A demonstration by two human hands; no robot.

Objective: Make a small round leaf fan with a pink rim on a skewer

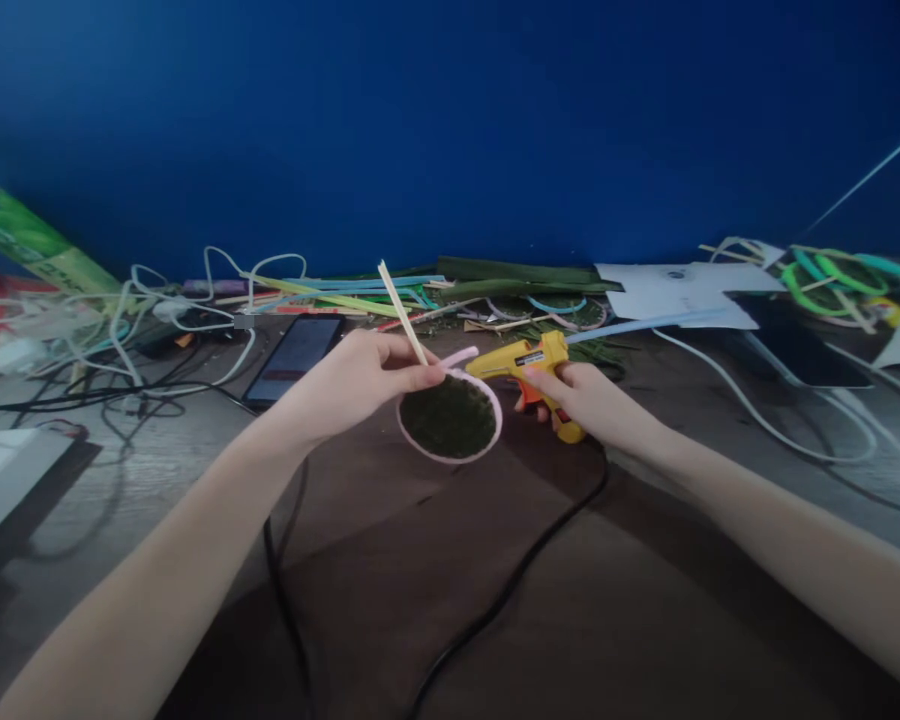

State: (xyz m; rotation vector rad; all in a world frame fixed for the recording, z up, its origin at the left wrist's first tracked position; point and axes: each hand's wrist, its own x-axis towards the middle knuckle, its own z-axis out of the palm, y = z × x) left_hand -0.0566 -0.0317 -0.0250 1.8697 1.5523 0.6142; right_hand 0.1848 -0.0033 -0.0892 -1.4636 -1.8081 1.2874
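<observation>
My left hand (367,380) is closed, pinching a thin wooden stick (401,310) against the rim of a round pink-edged hoop (450,418) filled with dark green mesh. The stick points up and to the left. My right hand (581,400) grips a yellow glue gun (521,362) with an orange trigger. The gun's nozzle touches the hoop's upper rim beside the stick. A black cord (510,580) runs from the gun toward me across the dark table (645,620).
A phone (294,358) lies behind my left hand. Tangled white cables (187,310) and a white power strip (0,475) fill the left. Coloured strips, green leaves (517,272), white paper (675,290), a dark tablet (795,345) and green rings (832,280) lie along the blue wall.
</observation>
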